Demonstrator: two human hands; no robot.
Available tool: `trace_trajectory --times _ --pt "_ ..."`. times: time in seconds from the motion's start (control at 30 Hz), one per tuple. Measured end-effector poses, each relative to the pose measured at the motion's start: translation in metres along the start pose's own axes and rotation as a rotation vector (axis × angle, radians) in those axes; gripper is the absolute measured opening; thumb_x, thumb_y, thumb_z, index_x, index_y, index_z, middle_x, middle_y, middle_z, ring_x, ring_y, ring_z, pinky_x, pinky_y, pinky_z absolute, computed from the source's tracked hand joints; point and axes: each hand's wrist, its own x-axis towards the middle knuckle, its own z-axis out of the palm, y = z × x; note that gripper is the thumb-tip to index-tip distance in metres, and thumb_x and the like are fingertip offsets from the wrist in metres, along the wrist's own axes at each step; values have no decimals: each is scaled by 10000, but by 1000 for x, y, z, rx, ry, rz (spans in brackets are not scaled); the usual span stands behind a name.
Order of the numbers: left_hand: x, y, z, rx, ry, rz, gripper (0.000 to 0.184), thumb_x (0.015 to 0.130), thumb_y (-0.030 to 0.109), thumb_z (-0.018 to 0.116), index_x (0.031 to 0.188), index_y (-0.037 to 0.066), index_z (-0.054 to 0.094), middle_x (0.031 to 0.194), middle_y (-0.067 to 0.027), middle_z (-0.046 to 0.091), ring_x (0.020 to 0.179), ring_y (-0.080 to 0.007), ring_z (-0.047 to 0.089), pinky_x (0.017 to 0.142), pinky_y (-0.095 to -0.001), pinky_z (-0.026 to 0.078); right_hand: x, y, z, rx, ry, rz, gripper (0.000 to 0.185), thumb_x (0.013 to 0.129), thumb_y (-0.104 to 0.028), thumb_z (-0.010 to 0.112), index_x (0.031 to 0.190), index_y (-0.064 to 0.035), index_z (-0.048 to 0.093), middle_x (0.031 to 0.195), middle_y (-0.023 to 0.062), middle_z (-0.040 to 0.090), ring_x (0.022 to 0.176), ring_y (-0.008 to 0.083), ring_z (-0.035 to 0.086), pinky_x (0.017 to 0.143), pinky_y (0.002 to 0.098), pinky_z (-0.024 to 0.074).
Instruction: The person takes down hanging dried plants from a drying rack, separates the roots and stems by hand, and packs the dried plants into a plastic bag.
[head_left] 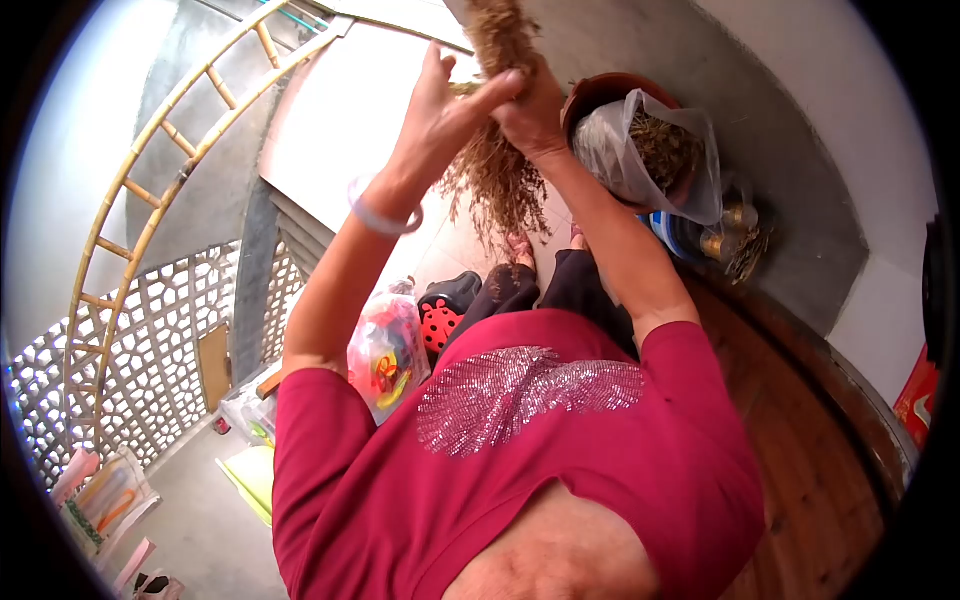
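Observation:
A brown bundle of dried plant stalks (505, 190) hangs in front of me at the top of the view, its bushy ends pointing down toward my feet. My right hand (532, 115) is closed around its upper part. My left hand (445, 110), with a pale bangle (384, 208) at the wrist, is against the bundle's left side. Its thumb reaches across the stalks toward my right hand, and another finger points up and away. The rest of the left fingers are partly hidden.
At the right, a brown pot (612, 85) stands by a clear plastic bag (705, 165) of dried plant bits. A bamboo ladder (145, 190) leans at the left beside a lattice wall (165, 310). Near my legs sits a plastic bag of colourful items (388, 345).

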Motion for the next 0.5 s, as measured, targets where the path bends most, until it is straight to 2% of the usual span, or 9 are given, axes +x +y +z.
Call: trace_trajectory --times 0.03,0.1,0.13,0.2,0.27,0.3,0.4,0.43,0.5 --pt "-14 -1 -11 -43 -56 -44 941 773 393 686 1342 -149 169 1349 -353 282 1269 -374 324 1036 -376 302 5 10 -3 -112 86 13 489 629 -144 743 1023 3 492 834 128 647 738 213 645 706 312 528" --pt "-53 26 -17 -233 -104 -82 554 916 319 513 1257 -104 409 1264 -214 482 1197 -243 447 986 -354 356 15 22 -7 -44 217 -65 372 662 -117 709 950 13 513 807 90 634 686 194 606 655 303 497" --pt "-68 13 -11 -433 -126 -112 504 950 367 426 1197 -67 494 1199 -156 549 1153 -204 491 960 -353 378 20 21 -7 6 252 -42 404 653 -111 705 971 21 494 824 95 620 721 206 599 685 310 487" --pt "-94 -7 11 -930 -288 -346 670 908 541 360 1166 -59 514 1154 -158 567 1143 -256 504 987 -400 378 27 11 -2 10 346 -46 423 653 -118 709 984 19 483 844 100 606 751 211 589 716 313 477" --pt "-103 -26 37 -1196 -273 -755 1046 699 752 426 1316 -81 290 1283 -329 367 1189 -399 419 1036 -452 327 33 -7 8 85 410 -61 455 636 -101 723 1007 22 489 896 148 622 820 260 615 770 342 470" --pt "-100 -49 46 -1294 -333 -718 1285 566 821 467 1381 -67 19 1325 -418 191 1246 -478 297 1059 -492 269 32 -14 13 41 427 -125 447 643 -96 720 1010 24 495 913 154 614 832 265 606 779 345 462" --pt "-80 -82 45 -1491 -61 -572 1431 456 868 464 1330 23 -291 1324 -477 -3 1292 -541 77 1063 -577 150 21 -46 22 31 395 -263 416 667 -74 711 1023 35 524 1002 186 569 888 297 559 812 368 425" --pt "-70 -94 38 -1686 14 -626 1384 477 846 507 1393 68 -180 1395 -385 -21 1303 -527 30 1071 -572 129 15 -37 29 -4 419 -284 397 681 -106 709 1015 27 540 991 184 567 890 321 545 821 395 413" --pt "-61 -108 22 -1565 -26 -322 1307 488 837 535 1420 37 86 1430 -277 159 1311 -466 146 1077 -560 154 1 -5 32 -407 294 -430 370 693 -159 709 988 8 561 956 174 582 881 331 537 833 423 397"
